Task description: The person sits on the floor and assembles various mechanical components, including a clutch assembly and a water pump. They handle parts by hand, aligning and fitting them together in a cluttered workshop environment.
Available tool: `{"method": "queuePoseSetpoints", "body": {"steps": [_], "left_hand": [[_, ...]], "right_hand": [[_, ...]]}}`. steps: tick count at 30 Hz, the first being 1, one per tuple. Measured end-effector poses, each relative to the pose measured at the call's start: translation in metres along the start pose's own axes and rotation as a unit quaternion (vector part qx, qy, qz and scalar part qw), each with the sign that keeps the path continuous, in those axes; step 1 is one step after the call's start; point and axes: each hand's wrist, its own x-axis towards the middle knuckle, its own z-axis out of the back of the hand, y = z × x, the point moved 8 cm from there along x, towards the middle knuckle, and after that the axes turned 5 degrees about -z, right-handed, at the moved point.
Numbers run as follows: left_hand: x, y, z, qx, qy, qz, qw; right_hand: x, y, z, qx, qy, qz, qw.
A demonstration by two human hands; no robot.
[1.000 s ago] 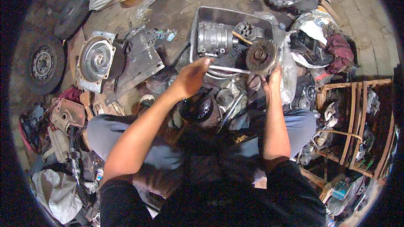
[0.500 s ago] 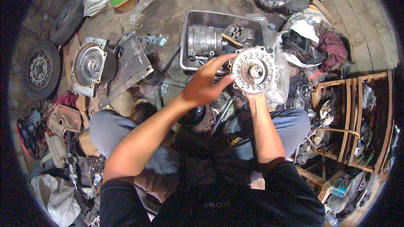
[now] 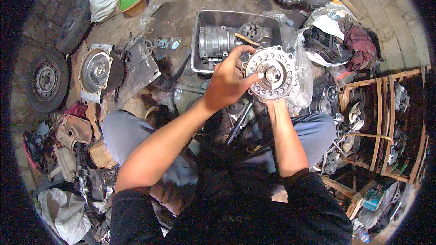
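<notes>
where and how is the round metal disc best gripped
Probably by its lobed outer rim, the left hand coming from the left: the round metal disc shows its studded face upward, and the scalloped edge offers fingers some purchase.

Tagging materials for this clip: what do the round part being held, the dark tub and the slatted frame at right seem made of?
Round part: metal, likely cast, dull silver-grey, with bright glints on its scalloped rim.
Tub: probably plastic, slightly shiny, given its moulded-looking rim, though metal is possible.
Slatted frame: apparently bare wood, from its pale brown strips.
</notes>
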Motion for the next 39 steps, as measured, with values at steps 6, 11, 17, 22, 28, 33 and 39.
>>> {"method": "queuePoseSetpoints", "body": {"steps": [6, 11, 17, 22, 28, 33, 39], "left_hand": [[0.005, -0.005, -0.005, -0.009, -0.01, -0.061, 0.998], [0.006, -0.004, -0.019, -0.148, 0.046, 0.013, 0.988], [-0.001, -0.014, -0.014, -0.2, 0.065, 0.0, 0.978], [-0.01, -0.02, -0.008, -0.238, 0.054, -0.016, 0.97], [-0.011, -0.018, 0.02, -0.084, -0.027, -0.069, 0.994], [-0.018, -0.011, 0.036, -0.117, -0.052, -0.005, 0.992], [-0.035, 0.0, 0.005, -0.343, 0.016, 0.163, 0.925]], "right_hand": [[-0.004, 0.001, -0.017, 0.0, 0.019, -0.006, 1.0], [-0.007, 0.003, -0.01, -0.045, -0.007, 0.012, 0.999], [-0.017, -0.006, -0.031, 0.027, -0.007, -0.019, 0.999], [-0.02, -0.008, -0.03, 0.001, 0.018, -0.024, 1.0], [-0.029, -0.003, -0.017, -0.008, -0.03, 0.033, 0.999], [-0.033, -0.014, -0.038, -0.087, -0.018, 0.018, 0.996], [-0.043, -0.013, -0.052, -0.032, -0.002, 0.012, 0.999]]}}
